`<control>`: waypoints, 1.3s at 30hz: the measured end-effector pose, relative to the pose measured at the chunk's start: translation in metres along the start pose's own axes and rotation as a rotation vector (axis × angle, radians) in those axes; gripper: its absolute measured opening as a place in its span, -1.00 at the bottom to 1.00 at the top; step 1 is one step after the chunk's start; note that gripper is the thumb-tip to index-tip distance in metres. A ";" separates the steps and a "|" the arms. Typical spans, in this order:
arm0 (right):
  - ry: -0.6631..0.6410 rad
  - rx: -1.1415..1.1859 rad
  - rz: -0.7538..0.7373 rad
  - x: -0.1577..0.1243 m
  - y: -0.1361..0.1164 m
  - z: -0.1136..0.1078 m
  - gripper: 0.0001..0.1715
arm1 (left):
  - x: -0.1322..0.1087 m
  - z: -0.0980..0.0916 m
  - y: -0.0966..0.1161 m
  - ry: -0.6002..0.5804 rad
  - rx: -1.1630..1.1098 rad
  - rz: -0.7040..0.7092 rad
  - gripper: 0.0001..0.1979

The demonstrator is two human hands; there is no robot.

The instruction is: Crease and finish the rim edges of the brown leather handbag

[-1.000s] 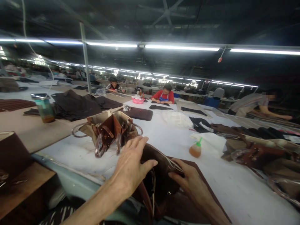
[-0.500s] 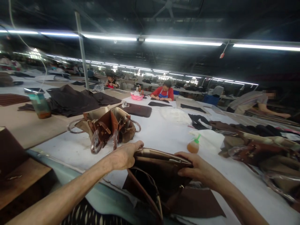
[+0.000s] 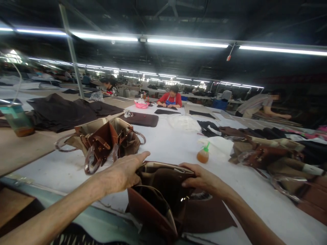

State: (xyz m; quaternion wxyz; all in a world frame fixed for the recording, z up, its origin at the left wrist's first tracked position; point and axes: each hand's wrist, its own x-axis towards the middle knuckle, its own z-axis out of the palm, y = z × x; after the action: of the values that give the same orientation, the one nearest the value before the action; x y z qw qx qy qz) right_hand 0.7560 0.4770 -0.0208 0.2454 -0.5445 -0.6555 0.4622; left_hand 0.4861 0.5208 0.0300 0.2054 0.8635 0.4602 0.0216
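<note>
A brown handbag (image 3: 153, 207) stands open-mouthed at the near edge of the white table, its dark lining showing. My left hand (image 3: 122, 173) grips the far left corner of its rim, the index finger stretched along the top and the other fingers curled over the edge. At the far right corner, my right hand (image 3: 198, 177) pinches the rim between thumb and fingers. A metal clasp shines inside the mouth near the right side. Under the bag's right side lies a flat dark brown panel (image 3: 209, 216). The bag's underside is hidden.
Finished-looking brown handbags with plastic-wrapped handles stand at left (image 3: 104, 139) and lie at right (image 3: 268, 153). A glue bottle (image 3: 202, 154) with a green nozzle sits beyond my right hand. A jar (image 3: 17, 119) stands far left. Co-workers sit across the table (image 3: 171, 98).
My view has turned a little to the right, so the surroundings have slid left. Both hands keep their hold on the bag's rim, and its mouth appears slightly more open.
</note>
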 end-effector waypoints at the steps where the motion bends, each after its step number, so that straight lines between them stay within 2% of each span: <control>1: 0.003 -0.018 0.000 -0.001 -0.001 0.000 -0.62 | -0.001 -0.001 0.009 0.024 0.074 0.003 -0.27; 5: 0.026 -0.051 -0.005 -0.004 -0.001 0.000 -0.66 | -0.005 0.003 0.044 0.127 0.224 0.094 -0.32; 9: 0.047 -0.015 -0.032 -0.007 0.004 0.003 -0.64 | -0.008 0.018 0.066 0.263 0.082 0.184 -0.55; 12: 0.062 -0.024 -0.051 -0.008 0.005 0.006 -0.62 | -0.005 0.031 0.074 0.260 0.024 0.168 -0.67; 18: 0.072 -0.016 -0.071 -0.009 0.005 0.007 -0.69 | 0.011 0.049 0.065 0.236 0.028 0.067 -0.73; 21: 0.095 -0.016 -0.078 -0.009 0.004 0.008 -0.70 | 0.020 0.053 0.060 0.233 0.041 0.075 -0.78; 26: 0.112 -0.004 -0.116 -0.008 0.006 0.006 -0.78 | 0.022 0.056 0.058 0.213 0.068 0.232 -0.76; 30: 0.087 0.039 -0.110 -0.006 0.009 0.004 -0.73 | 0.013 0.050 0.061 0.145 0.038 0.383 -0.74; 33: 0.077 0.063 -0.104 -0.005 0.013 0.004 -0.70 | 0.010 0.046 0.062 0.130 -0.017 0.453 -0.61; 36: 0.076 0.095 -0.097 -0.005 0.017 0.004 -0.68 | 0.014 0.047 0.063 0.153 -0.046 0.499 -0.48; 39: 0.088 0.103 -0.082 -0.006 0.019 0.004 -0.69 | 0.019 0.050 0.061 0.141 -0.045 0.484 -0.52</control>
State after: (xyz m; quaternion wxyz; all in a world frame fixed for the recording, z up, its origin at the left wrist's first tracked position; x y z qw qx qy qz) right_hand 0.7636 0.4699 -0.0384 0.3205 -0.5237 -0.6411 0.4605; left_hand 0.5564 0.4887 0.0045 0.1807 0.9401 0.2525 0.1407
